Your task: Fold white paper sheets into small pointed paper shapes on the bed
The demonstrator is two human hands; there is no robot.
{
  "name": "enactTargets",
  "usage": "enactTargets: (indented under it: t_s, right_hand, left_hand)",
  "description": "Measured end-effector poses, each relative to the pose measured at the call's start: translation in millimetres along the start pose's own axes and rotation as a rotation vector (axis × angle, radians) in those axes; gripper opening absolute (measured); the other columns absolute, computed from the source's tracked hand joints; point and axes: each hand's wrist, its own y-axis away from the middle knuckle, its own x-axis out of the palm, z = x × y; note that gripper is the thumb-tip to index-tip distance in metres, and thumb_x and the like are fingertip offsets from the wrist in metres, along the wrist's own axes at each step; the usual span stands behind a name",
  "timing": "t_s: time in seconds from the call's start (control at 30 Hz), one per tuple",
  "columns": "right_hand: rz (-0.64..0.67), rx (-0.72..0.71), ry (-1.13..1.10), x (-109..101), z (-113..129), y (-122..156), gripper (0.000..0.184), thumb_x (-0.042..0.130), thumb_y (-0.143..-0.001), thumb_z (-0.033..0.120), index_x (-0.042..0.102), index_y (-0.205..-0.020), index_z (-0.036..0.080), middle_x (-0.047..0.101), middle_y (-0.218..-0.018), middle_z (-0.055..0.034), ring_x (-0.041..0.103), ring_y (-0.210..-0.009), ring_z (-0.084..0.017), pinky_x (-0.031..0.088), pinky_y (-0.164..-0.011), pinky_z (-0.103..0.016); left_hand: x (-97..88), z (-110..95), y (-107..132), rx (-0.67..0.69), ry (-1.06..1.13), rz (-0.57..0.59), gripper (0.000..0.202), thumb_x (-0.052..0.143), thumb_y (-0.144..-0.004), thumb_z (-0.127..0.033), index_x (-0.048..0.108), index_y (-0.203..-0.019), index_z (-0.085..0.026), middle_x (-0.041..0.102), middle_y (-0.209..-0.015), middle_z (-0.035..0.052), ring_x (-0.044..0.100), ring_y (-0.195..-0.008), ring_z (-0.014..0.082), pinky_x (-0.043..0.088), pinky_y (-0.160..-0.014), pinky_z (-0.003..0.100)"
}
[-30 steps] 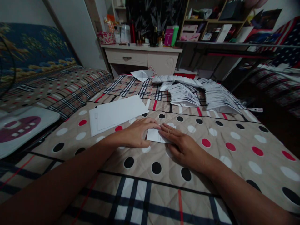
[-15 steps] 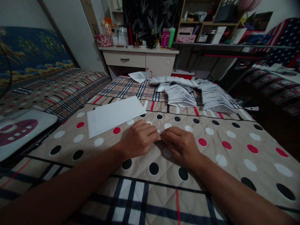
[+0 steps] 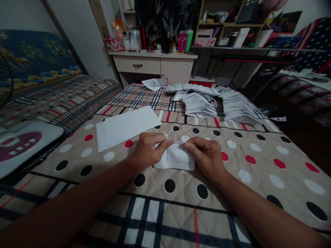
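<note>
A small sheet of white paper [image 3: 177, 158] with faint printing on it hangs between my hands, just above the spotted bedspread [image 3: 230, 193]. My left hand [image 3: 151, 150] is closed, pinching its upper left edge with the thumb on the near side. On the upper right edge, my right hand [image 3: 204, 153] pinches the paper the same way. Beyond my left hand lie larger white sheets [image 3: 131, 125], loosely overlapped. The fingertips behind the paper are hidden.
Folded paper pieces stand in a short stack [image 3: 199, 105] and a longer stack [image 3: 236, 106] at the far side of the bed. A single folded piece [image 3: 154, 84] lies left of them. A white-and-purple board [image 3: 28, 141] is at the left edge. Behind stands a dresser [image 3: 144, 65].
My hands have moved slightly apart and turned, thumbs now towards me. The printed face of the paper between them has come into view; before, the hands almost touched and hid it.
</note>
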Motion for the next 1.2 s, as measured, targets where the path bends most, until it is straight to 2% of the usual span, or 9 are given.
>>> enactTargets:
  t_s: [0.13, 0.27, 0.77, 0.9, 1.0, 1.1, 1.17, 1.2]
  right_hand:
    - [-0.003, 0.147, -0.148, 2, -3, -1, 0.032, 0.064, -0.083, 0.040, 0.064, -0.063, 0.016, 0.052, -0.053, 0.0019, 0.044, -0.049, -0.009, 0.032, -0.044, -0.021]
    - [0.000, 0.191, -0.180, 3, -6, -4, 0.032, 0.064, -0.083, 0.040, 0.062, -0.063, 0.015, 0.052, -0.053, 0.0018, 0.043, -0.049, -0.009, 0.031, -0.044, -0.021]
    - [-0.036, 0.194, -0.162, 5, -7, -4, 0.031, 0.064, -0.082, 0.039, 0.063, -0.063, 0.015, 0.056, -0.054, -0.0001, 0.045, -0.049, -0.009, 0.032, -0.043, -0.020]
    - [-0.055, 0.197, -0.159, 5, -8, -4, 0.029, 0.065, -0.081, 0.038, 0.063, -0.062, 0.015, 0.057, -0.054, -0.0004, 0.046, -0.049, -0.009, 0.033, -0.043, -0.020]
    - [-0.093, 0.212, -0.179, 3, -10, -4, 0.028, 0.066, -0.080, 0.038, 0.064, -0.063, 0.015, 0.058, -0.054, -0.0004, 0.047, -0.048, -0.010, 0.034, -0.042, -0.020]
    - [-0.163, 0.225, -0.233, 2, -12, -5, 0.027, 0.068, -0.079, 0.039, 0.065, -0.066, 0.016, 0.059, -0.056, -0.0006, 0.048, -0.048, -0.010, 0.036, -0.042, -0.021]
    - [-0.202, 0.221, -0.260, 2, -13, -6, 0.027, 0.069, -0.078, 0.040, 0.065, -0.066, 0.016, 0.058, -0.057, -0.0005, 0.049, -0.049, -0.011, 0.036, -0.043, -0.021]
    - [-0.207, 0.219, -0.272, 2, -13, -6, 0.027, 0.069, -0.079, 0.040, 0.064, -0.066, 0.016, 0.058, -0.057, -0.0003, 0.049, -0.049, -0.010, 0.036, -0.043, -0.021]
  left_hand:
    - [0.4, 3, -1, -0.153, 0.043, 0.008, 0.048, 0.057, -0.089, -0.033, 0.046, -0.047, -0.014, 0.036, -0.043, -0.0052, 0.033, -0.042, 0.0051, 0.024, -0.044, 0.022]
    - [1.5, 8, 0, -0.269, 0.097, 0.020, 0.051, 0.053, -0.091, -0.039, 0.044, -0.047, -0.014, 0.035, -0.045, -0.0046, 0.033, -0.044, 0.0058, 0.024, -0.044, 0.021]
    - [6.4, 8, 1, -0.271, 0.084, -0.048, 0.051, 0.056, -0.090, -0.036, 0.038, -0.048, -0.014, 0.031, -0.047, -0.0051, 0.031, -0.046, 0.0056, 0.023, -0.046, 0.022]
    - [6.4, 8, 2, -0.320, 0.123, -0.017, 0.051, 0.056, -0.089, -0.037, 0.039, -0.047, -0.014, 0.032, -0.047, -0.0048, 0.031, -0.047, 0.0058, 0.023, -0.045, 0.021]
    - [6.8, 8, 4, -0.412, 0.240, 0.054, 0.045, 0.059, -0.087, -0.040, 0.048, -0.052, -0.014, 0.041, -0.049, -0.0040, 0.038, -0.047, 0.0063, 0.027, -0.044, 0.019]
    - [8.3, 8, 6, -0.499, 0.459, 0.184, 0.023, 0.070, -0.078, -0.036, 0.065, -0.075, -0.014, 0.063, -0.069, 0.0004, 0.056, -0.057, 0.0096, 0.042, -0.050, 0.019]
    - [9.5, 9, 6, -0.561, 0.567, 0.265, 0.023, 0.072, -0.075, -0.033, 0.068, -0.086, -0.014, 0.068, -0.077, 0.0030, 0.059, -0.057, 0.0105, 0.047, -0.050, 0.020]
    - [10.0, 9, 5, -0.599, 0.599, 0.287, 0.022, 0.071, -0.075, -0.032, 0.068, -0.086, -0.013, 0.068, -0.074, 0.0031, 0.058, -0.052, 0.0100, 0.046, -0.047, 0.020]
